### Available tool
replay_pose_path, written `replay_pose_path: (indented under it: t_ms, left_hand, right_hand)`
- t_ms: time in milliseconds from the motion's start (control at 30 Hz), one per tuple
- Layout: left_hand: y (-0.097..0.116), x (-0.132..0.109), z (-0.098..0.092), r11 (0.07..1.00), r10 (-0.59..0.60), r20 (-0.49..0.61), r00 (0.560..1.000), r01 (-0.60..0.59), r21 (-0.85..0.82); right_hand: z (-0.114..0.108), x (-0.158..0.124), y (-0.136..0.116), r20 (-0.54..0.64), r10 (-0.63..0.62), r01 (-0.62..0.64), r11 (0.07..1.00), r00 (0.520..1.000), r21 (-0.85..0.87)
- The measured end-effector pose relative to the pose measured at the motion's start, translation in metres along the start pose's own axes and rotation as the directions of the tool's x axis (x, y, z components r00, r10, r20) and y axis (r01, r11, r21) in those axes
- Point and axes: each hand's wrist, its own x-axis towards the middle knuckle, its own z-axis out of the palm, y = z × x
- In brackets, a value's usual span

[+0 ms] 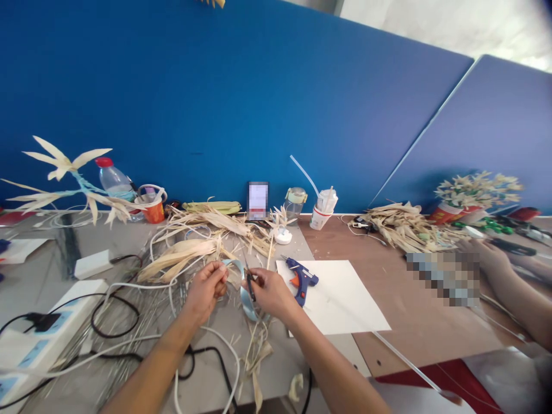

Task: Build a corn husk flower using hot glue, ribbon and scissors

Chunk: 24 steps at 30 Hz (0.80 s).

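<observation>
My left hand point(207, 290) is closed in a pinch at the end of a light blue strip of tape point(233, 263). The strip arcs across to my right hand, and a wider light blue loop point(248, 306) hangs below it. My right hand point(268, 292) is wrapped round a slim black-handled tool point(250, 286) with a thin point facing up; its exact kind is unclear. Both hands are above the grey table, close together. Dry corn husks point(185, 256) lie just beyond them. Right of my right hand, a blue glue gun point(304, 280) rests on a white sheet point(345, 299).
A white power strip point(47, 333) with looping cables and thin wires takes up the left side. Along the blue partition stand a husk flower point(62, 161), a bottle point(114, 181), a phone point(257, 201), a jar point(295, 202) and paper cups point(321, 217). Another person's hand point(485, 259) is at right.
</observation>
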Motion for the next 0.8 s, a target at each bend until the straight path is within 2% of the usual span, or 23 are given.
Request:
replay_pose_path:
  t_ms: [67, 100, 167, 267, 400, 467, 567, 667, 800]
  left_hand:
    - [0.0, 0.0, 0.0, 1.0, -0.001, 0.008, 1.0, 0.001, 0.0]
    - [0.0, 0.0, 0.0, 1.0, -0.001, 0.012, 1.0, 0.001, -0.001]
    - [-0.001, 0.0, 0.0, 1.0, -0.007, 0.019, 1.0, 0.007, -0.001]
    - [0.0, -0.001, 0.001, 1.0, -0.013, 0.024, 1.0, 0.013, 0.0]
    - [0.002, -0.002, 0.002, 1.0, -0.015, 0.024, 1.0, 0.014, 0.021]
    - [0.002, -0.002, 0.003, 0.999, -0.017, 0.017, 1.0, 0.017, 0.029]
    - [-0.001, -0.001, 0.003, 0.999, -0.02, 0.008, 1.0, 0.02, 0.032]
    - [-0.003, 0.0, 0.002, 0.999, -0.021, 0.017, 1.0, 0.021, 0.033]
    - [-0.003, 0.0, 0.001, 0.999, -0.026, 0.008, 1.0, 0.026, 0.033]
  right_hand:
    - [-0.011, 0.005, -0.003, -0.066, 0.031, -0.046, 0.968, 0.997, -0.245]
    - [-0.014, 0.008, -0.004, -0.082, 0.047, -0.071, 0.944, 0.996, -0.324]
    - [-0.014, 0.015, -0.005, -0.044, 0.081, -0.091, 0.911, 0.996, -0.403]
    - [-0.004, 0.024, -0.004, 0.05, 0.131, -0.096, 0.894, 0.99, -0.439]
    - [0.013, 0.029, -0.003, -0.025, 0.122, -0.12, 0.883, 0.992, -0.453]
    - [0.016, 0.028, -0.003, -0.002, 0.107, -0.095, 0.868, 0.994, -0.488]
    - [0.016, 0.026, -0.008, 0.056, 0.075, -0.029, 0.82, 0.996, -0.571]
    - [0.013, 0.027, -0.016, 0.059, 0.077, -0.023, 0.78, 0.995, -0.625]
    - [0.009, 0.034, -0.023, -0.005, 0.051, -0.045, 0.817, 0.999, -0.575]
